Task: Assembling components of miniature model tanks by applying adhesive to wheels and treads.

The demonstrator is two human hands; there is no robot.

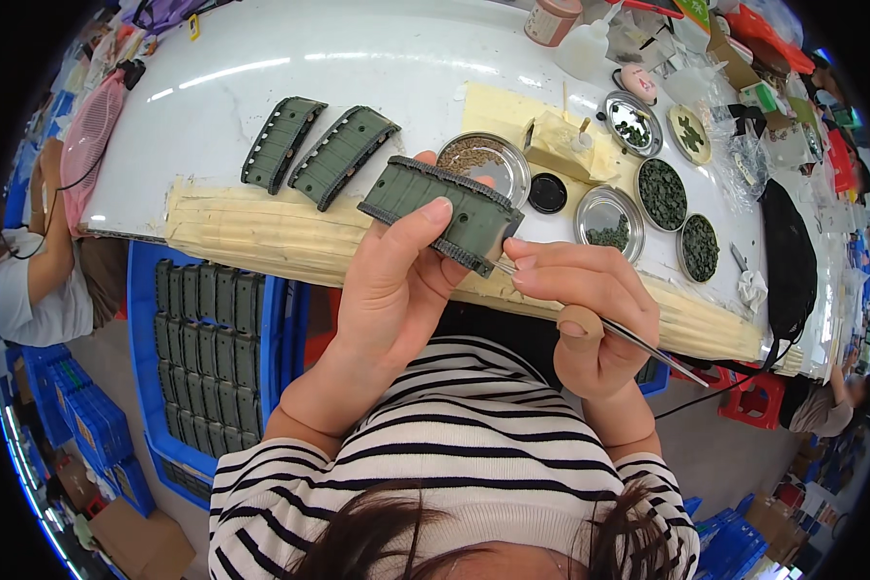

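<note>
My left hand (382, 285) is closed around a dark green curved model piece (445, 208) with black track-like ridged edges. It is held tilted above the table's near edge. My right hand (599, 300) pinches a pair of metal tweezers (652, 343). A tan cover wraps the right thumb. The tweezer tips reach the piece's right end; whether they grip a small part is too small to tell. Two similar green pieces (282, 145) (343, 155) lie on the table to the left. Behind the held piece stands a round metal dish (523, 174) of brown bits.
A yellow block (561, 145) with sticks and a black lid (548, 193) sit among several round dishes of small green parts, one a metal dish (582, 237). A blue crate (147, 358) below left holds rows of green pieces. Another person's arm (53, 213) is at far left.
</note>
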